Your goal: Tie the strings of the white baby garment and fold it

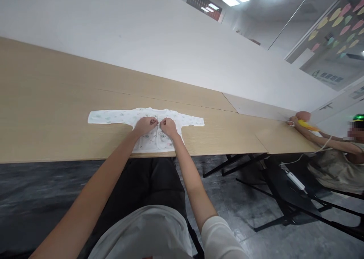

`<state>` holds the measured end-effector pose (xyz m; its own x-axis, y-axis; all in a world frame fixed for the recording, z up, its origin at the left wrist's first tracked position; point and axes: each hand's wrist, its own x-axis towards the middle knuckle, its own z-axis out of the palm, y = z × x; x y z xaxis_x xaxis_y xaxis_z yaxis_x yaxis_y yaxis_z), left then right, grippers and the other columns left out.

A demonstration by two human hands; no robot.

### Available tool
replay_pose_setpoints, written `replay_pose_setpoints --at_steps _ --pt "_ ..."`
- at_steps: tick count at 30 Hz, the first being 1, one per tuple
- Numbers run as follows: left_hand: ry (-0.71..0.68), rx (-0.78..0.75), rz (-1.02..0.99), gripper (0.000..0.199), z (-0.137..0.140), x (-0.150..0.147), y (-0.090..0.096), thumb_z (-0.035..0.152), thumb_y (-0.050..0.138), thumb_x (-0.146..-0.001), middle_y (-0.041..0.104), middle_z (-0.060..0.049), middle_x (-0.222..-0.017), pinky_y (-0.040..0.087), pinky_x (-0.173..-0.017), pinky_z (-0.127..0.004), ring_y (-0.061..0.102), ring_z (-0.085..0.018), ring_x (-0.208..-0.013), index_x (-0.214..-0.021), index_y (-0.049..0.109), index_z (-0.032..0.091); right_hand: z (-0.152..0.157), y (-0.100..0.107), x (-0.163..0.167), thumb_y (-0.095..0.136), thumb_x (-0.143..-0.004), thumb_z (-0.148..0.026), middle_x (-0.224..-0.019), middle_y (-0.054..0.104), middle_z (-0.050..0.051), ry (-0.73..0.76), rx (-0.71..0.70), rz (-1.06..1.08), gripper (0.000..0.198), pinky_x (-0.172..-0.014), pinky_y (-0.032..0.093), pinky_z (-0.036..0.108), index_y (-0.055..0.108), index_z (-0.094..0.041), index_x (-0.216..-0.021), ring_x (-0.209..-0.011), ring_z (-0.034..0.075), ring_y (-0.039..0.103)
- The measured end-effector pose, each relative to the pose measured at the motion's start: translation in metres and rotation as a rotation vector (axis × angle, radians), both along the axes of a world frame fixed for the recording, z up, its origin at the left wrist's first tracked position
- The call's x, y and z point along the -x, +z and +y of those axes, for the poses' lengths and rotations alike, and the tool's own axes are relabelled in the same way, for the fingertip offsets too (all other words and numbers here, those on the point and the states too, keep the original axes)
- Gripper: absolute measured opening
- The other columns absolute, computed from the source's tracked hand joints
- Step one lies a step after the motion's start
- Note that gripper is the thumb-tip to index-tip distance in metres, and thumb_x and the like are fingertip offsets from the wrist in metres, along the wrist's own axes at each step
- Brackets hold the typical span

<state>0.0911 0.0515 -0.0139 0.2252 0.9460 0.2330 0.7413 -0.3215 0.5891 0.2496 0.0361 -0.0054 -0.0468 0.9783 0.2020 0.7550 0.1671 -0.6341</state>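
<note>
A small white baby shirt (pixel 167 141) with a faint print lies spread on the wooden table, both sleeves stretched out to the sides. Its front opening runs down the middle. Over the left side of that opening, my left hand (pixel 146 125) is closed, its fingertips pinching the front edge near the upper chest. Facing it, my right hand (pixel 168 127) pinches the other front edge, fingers curled together. The fingertips of both hands are close to each other; any fastener between them is too small to make out.
The long light-wood table (pixel 57 100) runs against a white wall (pixel 113 35). At the far right a seated person (pixel 338 153) reaches over the table toward a doll-like thing with yellow cloth (pixel 308 125). Black folding chairs (pixel 287 194) stand on that side, one bearing a white power strip (pixel 295 180).
</note>
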Motion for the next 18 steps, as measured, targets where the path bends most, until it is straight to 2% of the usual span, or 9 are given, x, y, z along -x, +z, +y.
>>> replay_pose_setpoints --at_steps 6,15,18 --pt "-0.012 0.011 -0.075 0.033 -0.0001 0.0007 0.0010 0.040 0.056 -0.079 0.075 -0.007 -0.081 0.046 -0.070 -0.028 0.065 -0.021 -0.075 -0.090 0.078 0.019 -0.0039 -0.0008 0.0000 0.060 -0.087 -0.012 -0.085 0.071 0.005 0.017 -0.091 0.034 0.014 -0.091 0.049 0.029 0.067 -0.019 -0.077 -0.090 0.019 0.065" --pt "-0.042 -0.012 -0.105 0.037 0.0041 0.0012 -0.0027 0.046 0.054 -0.080 0.075 -0.006 -0.079 0.046 -0.070 -0.028 0.063 -0.020 -0.072 -0.090 0.078 0.019 -0.0029 -0.0002 -0.0010 0.059 -0.084 -0.007 -0.084 0.073 0.001 0.051 -0.067 0.169 0.017 -0.088 0.052 0.027 0.069 -0.020 -0.089 -0.083 0.016 0.069" --pt "-0.073 -0.018 -0.129 0.041 0.0038 0.0010 -0.0025 0.048 0.053 -0.081 0.076 -0.007 -0.082 0.048 -0.072 -0.028 0.064 -0.021 -0.074 -0.094 0.078 0.018 -0.0059 0.0017 -0.0004 0.059 -0.087 -0.010 -0.081 0.072 -0.001 0.030 -0.069 0.190 0.016 -0.086 0.052 0.026 0.068 -0.021 -0.095 -0.081 0.015 0.069"
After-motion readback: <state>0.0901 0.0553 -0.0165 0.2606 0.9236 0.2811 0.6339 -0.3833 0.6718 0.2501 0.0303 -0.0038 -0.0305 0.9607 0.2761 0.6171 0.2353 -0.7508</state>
